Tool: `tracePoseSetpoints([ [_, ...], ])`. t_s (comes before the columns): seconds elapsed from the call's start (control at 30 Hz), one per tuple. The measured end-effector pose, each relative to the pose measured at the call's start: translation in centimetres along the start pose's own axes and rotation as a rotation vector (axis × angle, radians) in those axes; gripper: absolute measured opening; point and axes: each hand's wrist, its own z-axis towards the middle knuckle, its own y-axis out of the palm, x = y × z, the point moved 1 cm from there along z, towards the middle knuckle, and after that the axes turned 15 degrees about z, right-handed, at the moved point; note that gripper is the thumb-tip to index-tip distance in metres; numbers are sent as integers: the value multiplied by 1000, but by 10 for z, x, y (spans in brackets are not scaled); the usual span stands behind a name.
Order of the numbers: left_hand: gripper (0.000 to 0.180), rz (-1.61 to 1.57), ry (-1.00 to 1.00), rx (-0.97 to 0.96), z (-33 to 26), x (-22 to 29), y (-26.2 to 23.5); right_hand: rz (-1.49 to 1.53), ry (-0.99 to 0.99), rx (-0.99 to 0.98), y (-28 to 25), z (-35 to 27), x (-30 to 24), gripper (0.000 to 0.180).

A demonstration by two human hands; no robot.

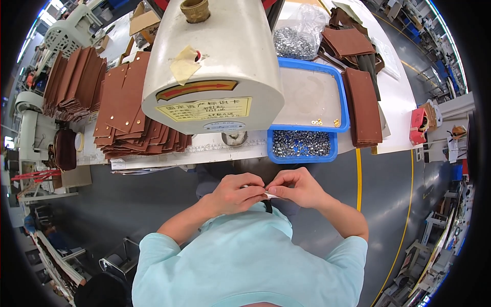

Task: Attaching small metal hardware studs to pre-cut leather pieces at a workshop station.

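My left hand and my right hand meet in front of my body, just below the table's near edge. Both are closed, with the fingertips pinched on a small flat white piece. Most of it is hidden by the fingers, so its kind cannot be made out. Above the hands stands the white head of a press-like machine. To its right, a shallow blue tray carries a few small brass-coloured rings. A smaller blue tray nearer to me is filled with small silvery metal fittings.
Brown leather-like pieces with brass-coloured studs are piled left of the machine, with another stack beyond. More brown pieces lie at the right. A clear plastic bag of metal parts sits behind the trays.
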Motion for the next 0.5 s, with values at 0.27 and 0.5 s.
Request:
tracePoseSetpoints([
  [0.27,22,-10,-13,-16,1,2,2,-582,-417,9,10,-8,-9,12],
  [0.5,22,-57,-115,-84,-1,6,2,-638,-457,11,8,-11,-4,12],
])
